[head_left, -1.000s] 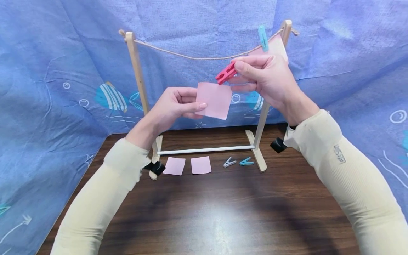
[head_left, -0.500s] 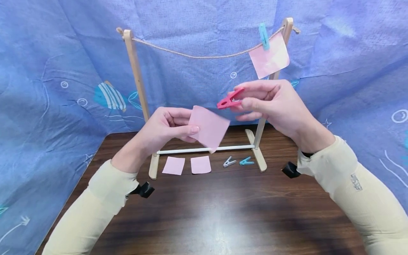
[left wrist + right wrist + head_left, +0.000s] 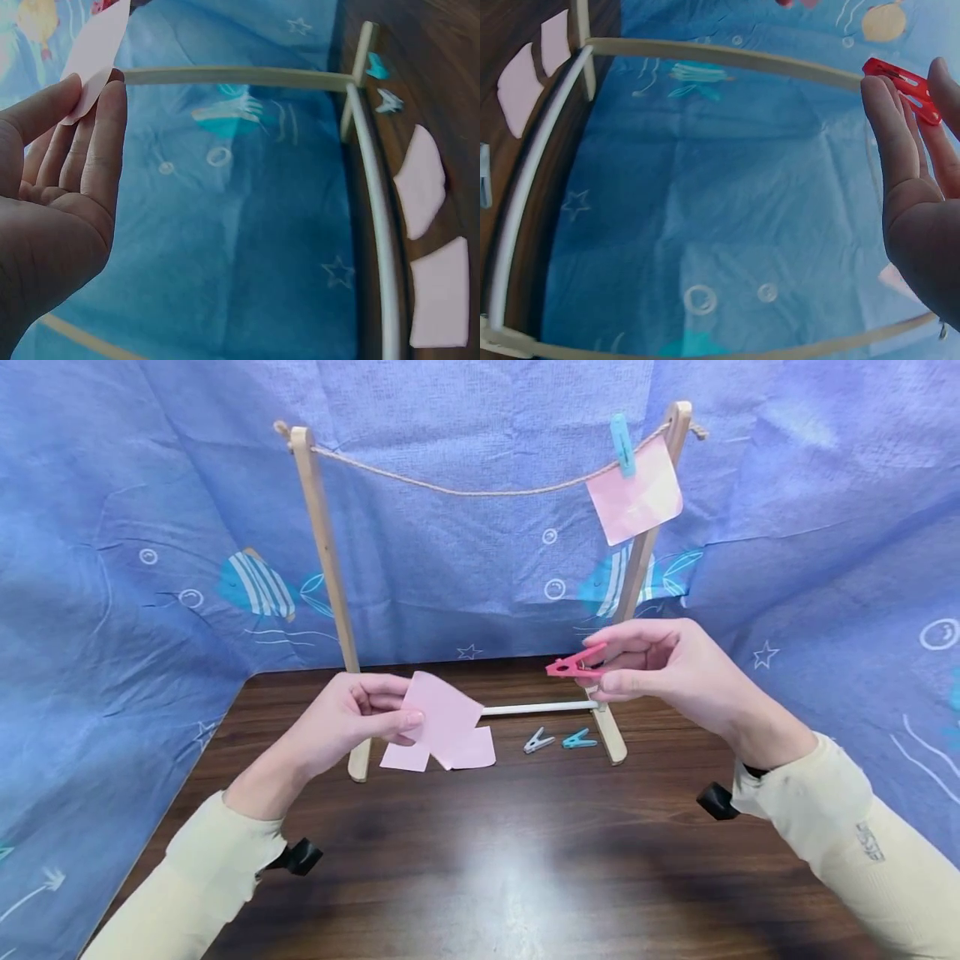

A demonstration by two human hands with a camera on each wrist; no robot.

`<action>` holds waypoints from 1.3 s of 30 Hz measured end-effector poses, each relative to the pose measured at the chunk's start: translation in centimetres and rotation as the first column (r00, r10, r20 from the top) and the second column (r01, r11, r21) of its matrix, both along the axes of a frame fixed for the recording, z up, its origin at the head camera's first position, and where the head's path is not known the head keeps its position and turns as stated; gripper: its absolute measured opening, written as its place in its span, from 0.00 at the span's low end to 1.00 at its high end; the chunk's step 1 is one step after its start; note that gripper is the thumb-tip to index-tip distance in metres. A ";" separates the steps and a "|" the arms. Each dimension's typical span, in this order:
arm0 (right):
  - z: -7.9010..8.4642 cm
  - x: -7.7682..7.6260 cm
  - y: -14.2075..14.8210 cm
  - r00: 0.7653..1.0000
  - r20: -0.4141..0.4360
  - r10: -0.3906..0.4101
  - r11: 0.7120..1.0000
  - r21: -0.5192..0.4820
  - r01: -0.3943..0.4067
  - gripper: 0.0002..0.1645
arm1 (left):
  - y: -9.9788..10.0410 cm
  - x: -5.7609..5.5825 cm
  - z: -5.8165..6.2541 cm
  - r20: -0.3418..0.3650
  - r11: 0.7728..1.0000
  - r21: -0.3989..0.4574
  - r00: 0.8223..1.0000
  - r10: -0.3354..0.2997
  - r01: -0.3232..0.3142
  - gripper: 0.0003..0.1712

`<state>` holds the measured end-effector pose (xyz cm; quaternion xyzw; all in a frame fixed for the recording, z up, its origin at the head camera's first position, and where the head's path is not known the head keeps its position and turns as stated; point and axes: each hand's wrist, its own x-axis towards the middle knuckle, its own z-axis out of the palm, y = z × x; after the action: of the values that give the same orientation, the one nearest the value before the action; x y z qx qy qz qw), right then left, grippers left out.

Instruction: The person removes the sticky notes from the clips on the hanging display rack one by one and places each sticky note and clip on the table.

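Note:
My left hand (image 3: 348,722) pinches a square of pink paper (image 3: 448,714) by its left side, thumb in front and fingers behind. The paper tilts and overlaps two pink sheets lying on the table, the left one (image 3: 403,760) and the right one (image 3: 480,750). Between the thumb and fingers of my right hand (image 3: 667,668) is a red clothespin (image 3: 562,668), its tip pointing left toward the paper, well apart from it. The left wrist view has the held paper (image 3: 94,60) nearly edge-on; the right wrist view has the clothespin (image 3: 928,115) at the fingertips.
A wooden stand with a left post (image 3: 326,543) and a right post (image 3: 637,572) carries a sagging rope (image 3: 480,493). A blue clothespin (image 3: 622,447) holds a pink sheet (image 3: 637,502) on it. A grey clothespin (image 3: 537,742) and another blue clothespin (image 3: 579,740) lie on the table (image 3: 487,860).
Both hands have come down from near the rope and moved apart, the left with the paper, the right with the clothespin. The held paper has rotated, and the hanging sheet is uncovered.

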<state>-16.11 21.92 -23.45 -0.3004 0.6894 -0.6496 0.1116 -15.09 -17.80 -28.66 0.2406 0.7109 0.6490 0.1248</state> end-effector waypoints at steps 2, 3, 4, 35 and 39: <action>-0.8 0.0 0.5 1.000 0.007 -0.003 1.000 0.013 0.003 0.23 | -0.7 0.3 -0.9 0.009 1.000 -0.009 1.000 0.010 -0.009 0.20; -1.3 0.0 0.8 1.000 0.013 -0.007 1.000 0.020 0.006 0.23 | -1.0 0.4 -1.4 0.017 1.000 -0.013 1.000 0.014 -0.014 0.20; -1.7 0.0 1.0 1.000 0.018 -0.014 0.999 0.029 0.014 0.24 | -1.3 0.5 -1.9 0.029 1.000 -0.014 0.999 0.018 -0.018 0.20; -15.5 -5.4 5.3 0.928 0.367 0.058 0.992 0.083 -0.095 0.22 | -7.3 0.1 -13.5 0.327 0.987 -0.133 0.935 0.134 -0.095 0.32; -17.3 -5.9 5.9 0.908 0.416 0.055 0.993 0.073 -0.093 0.24 | -7.8 -0.3 -14.2 0.341 0.984 -0.160 0.931 0.132 -0.081 0.33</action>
<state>-21.99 27.86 -40.76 -0.1767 0.6671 -0.6617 0.2931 -15.40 -25.56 -42.88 0.0728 0.7339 0.6347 0.2308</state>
